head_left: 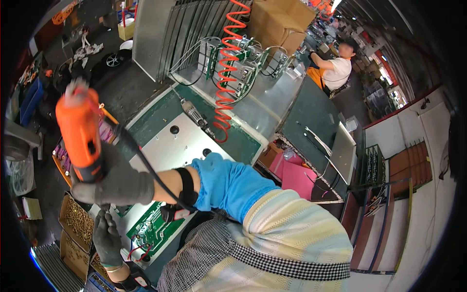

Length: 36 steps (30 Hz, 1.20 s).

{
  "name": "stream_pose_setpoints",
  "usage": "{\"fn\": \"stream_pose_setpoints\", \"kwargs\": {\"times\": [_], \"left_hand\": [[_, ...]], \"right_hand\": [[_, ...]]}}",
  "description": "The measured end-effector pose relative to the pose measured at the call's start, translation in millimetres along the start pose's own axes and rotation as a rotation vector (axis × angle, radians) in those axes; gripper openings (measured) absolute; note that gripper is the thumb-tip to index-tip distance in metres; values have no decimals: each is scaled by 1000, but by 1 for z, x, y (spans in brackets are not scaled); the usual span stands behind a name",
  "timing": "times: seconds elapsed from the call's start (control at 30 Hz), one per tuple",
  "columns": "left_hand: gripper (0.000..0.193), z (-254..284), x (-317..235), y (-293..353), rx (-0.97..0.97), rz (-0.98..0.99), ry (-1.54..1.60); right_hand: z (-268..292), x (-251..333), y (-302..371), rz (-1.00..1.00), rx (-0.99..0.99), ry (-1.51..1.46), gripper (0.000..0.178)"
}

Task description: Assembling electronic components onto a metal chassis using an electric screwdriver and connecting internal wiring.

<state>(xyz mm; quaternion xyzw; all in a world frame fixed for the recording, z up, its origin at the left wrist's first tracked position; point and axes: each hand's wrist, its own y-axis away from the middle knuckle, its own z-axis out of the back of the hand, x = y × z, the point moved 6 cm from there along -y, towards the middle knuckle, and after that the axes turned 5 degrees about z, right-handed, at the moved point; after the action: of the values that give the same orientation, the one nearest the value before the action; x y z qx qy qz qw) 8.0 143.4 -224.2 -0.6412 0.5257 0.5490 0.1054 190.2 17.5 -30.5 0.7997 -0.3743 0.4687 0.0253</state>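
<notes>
My right hand [116, 180], in a dark grey glove, is wrapped round an orange-and-black power screwdriver [80, 131] held upright at the left. Lower down, my gloved left hand [107, 238] has its fingers drawn together just below the tool's lower end. Whatever those fingertips pinch, if anything, is too small to make out. Beside the left hand lies a green circuit board [155, 228] with red wires, on a pale metal panel [170, 141] that carries round black knobs. My right forearm hides part of the panel.
Cardboard boxes of small brass-coloured screws [78, 221] stand beside my left hand. A grey air tool [194, 117] lies by the panel, near a red coiled hose [226, 73]. Farther back are wired circuit assemblies [233, 68], a cardboard box [275, 29] and a seated person [335, 70].
</notes>
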Motion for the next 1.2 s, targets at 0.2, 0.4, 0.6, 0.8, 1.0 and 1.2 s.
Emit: {"fn": "stream_pose_setpoints", "kwargs": {"times": [0.2, 0.4, 0.6, 0.8, 1.0, 1.2], "left_hand": [[28, 12, 10, -4, -62, 98, 164], [30, 8, 6, -13, -76, 34, 216], [27, -7, -2, -15, -41, 52, 151], [23, -6, 3, -21, -71, 39, 229], [22, -6, 4, -22, 4, 32, 280], [25, -7, 7, -20, 4, 57, 241]], "right_hand": [[16, -1, 10, 66, -69, 94, 17], [44, 1, 12, -24, -170, 132, 17], [54, 15, 13, 121, -242, -5, 15], [56, 17, 10, 90, -237, -64, 14], [58, 10, 10, 128, -263, -135, 15], [55, 7, 9, 121, -262, -198, 15]]}}
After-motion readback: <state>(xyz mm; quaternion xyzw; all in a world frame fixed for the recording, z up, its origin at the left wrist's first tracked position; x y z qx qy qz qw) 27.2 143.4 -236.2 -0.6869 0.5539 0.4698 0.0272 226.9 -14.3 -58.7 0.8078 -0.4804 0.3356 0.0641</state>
